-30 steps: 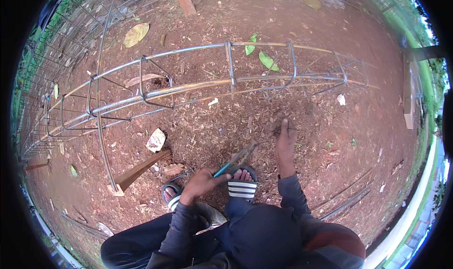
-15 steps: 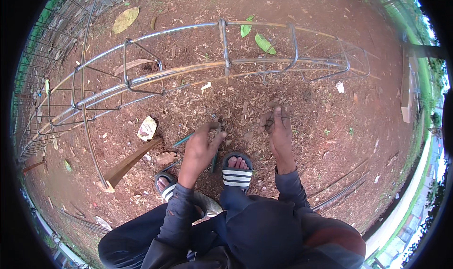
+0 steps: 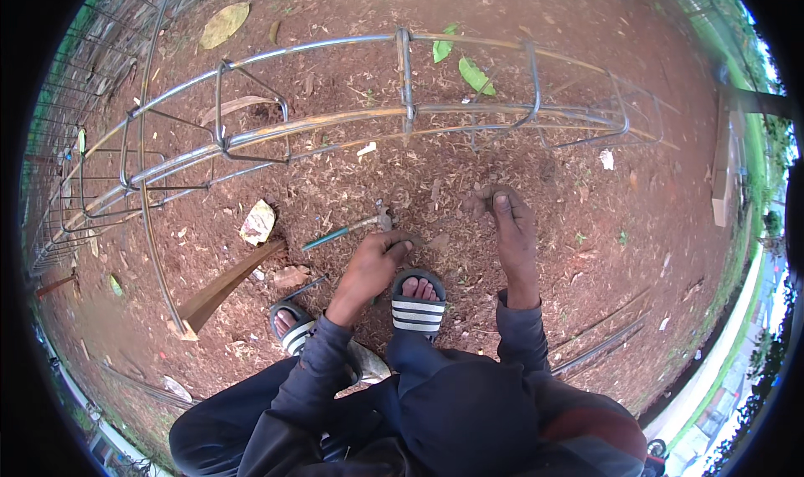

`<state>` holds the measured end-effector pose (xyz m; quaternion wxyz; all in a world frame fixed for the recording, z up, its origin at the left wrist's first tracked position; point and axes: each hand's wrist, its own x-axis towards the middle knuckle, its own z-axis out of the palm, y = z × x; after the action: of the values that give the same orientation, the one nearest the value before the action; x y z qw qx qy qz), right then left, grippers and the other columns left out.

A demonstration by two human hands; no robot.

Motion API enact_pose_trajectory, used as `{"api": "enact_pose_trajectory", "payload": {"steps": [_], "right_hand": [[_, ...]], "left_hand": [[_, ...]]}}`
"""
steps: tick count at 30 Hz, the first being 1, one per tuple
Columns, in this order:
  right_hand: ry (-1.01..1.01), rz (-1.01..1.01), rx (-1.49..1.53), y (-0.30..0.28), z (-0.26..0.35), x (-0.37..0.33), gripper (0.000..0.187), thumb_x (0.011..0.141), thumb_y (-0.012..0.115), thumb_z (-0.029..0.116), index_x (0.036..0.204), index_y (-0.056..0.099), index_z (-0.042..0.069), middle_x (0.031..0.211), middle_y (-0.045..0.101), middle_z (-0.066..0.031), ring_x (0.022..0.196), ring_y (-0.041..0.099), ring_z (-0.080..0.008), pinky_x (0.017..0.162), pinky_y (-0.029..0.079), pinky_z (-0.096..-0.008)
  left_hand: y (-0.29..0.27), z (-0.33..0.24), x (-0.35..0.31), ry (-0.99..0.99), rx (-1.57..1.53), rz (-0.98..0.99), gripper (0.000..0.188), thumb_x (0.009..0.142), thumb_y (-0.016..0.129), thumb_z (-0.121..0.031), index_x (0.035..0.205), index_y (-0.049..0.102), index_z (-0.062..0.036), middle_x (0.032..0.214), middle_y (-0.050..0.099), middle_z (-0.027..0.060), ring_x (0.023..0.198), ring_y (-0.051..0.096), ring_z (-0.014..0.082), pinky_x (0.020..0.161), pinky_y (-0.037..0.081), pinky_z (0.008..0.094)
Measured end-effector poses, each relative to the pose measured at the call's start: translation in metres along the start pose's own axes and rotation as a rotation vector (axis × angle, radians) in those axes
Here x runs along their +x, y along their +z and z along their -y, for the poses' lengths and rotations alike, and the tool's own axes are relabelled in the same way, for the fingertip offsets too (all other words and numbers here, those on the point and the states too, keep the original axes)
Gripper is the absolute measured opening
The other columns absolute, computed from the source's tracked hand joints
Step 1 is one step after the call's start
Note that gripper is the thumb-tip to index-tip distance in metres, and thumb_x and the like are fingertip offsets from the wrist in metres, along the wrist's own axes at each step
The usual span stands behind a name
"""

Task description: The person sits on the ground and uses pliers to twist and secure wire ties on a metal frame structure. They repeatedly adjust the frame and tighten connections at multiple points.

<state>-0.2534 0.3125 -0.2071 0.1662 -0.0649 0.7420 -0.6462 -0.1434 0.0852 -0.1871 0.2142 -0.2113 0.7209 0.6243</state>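
My left hand is low over the soil, just above my right sandal, its thumb and forefinger pressed together. Whatever sits in that pinch is too small to make out. Further right, my right hand is raised with its fingers curled in and the thumb against them; anything held there is hidden. A hammer with a teal handle lies on the ground beyond my left hand, apart from it. Past both hands a long cage of steel bars, tied with square stirrups, stretches across the view.
A wooden board and a pale crumpled scrap lie to the left. One long curved bar reaches down to the board. My striped sandals rest on reddish soil. Loose rods lie at the right.
My left hand has shifted right, uncovering more of the hammer, and its fingers have closed into a pinch. My right hand has moved a little to the right.
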Motion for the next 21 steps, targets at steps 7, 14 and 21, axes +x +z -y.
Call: {"api": "enact_pose_trajectory", "payload": {"steps": [7, 14, 21], "right_hand": [[0.269, 0.393, 0.713, -0.026, -0.012, 0.011, 0.033, 0.108, 0.063, 0.029, 0.119, 0.067, -0.002, 0.086, 0.054, -0.0022, 0.082, 0.059, -0.0167, 0.088, 0.053, -0.0375], [0.172, 0.444, 1.358, 0.016, -0.018, 0.013, 0.022, 0.103, 0.07, 0.021, 0.117, 0.067, 0.004, 0.088, 0.058, -0.0038, 0.087, 0.067, -0.0197, 0.092, 0.065, -0.0426], [0.343, 0.149, 0.709, 0.056, -0.04, 0.0, 0.018, 0.104, 0.068, 0.013, 0.12, 0.067, 0.004, 0.103, 0.071, -0.0105, 0.104, 0.075, -0.0292, 0.09, 0.068, -0.0453]], "left_hand": [[-0.013, 0.014, -0.001, -0.054, -0.007, 0.195, 0.032, 0.102, 0.065, -0.023, 0.122, 0.075, 0.0001, 0.091, 0.074, 0.0077, 0.082, 0.067, 0.0179, 0.075, 0.053, 0.0337], [-0.002, 0.068, -0.007, -0.424, -0.827, 0.885, 0.028, 0.109, 0.061, -0.02, 0.124, 0.072, 0.0009, 0.074, 0.047, -0.0046, 0.065, 0.046, 0.0099, 0.061, 0.048, 0.0306], [-0.002, 0.045, -0.006, 0.398, 0.056, 0.232, 0.023, 0.102, 0.062, -0.01, 0.12, 0.073, -0.0018, 0.11, 0.075, 0.0165, 0.104, 0.074, 0.0297, 0.091, 0.056, 0.0403]]}}
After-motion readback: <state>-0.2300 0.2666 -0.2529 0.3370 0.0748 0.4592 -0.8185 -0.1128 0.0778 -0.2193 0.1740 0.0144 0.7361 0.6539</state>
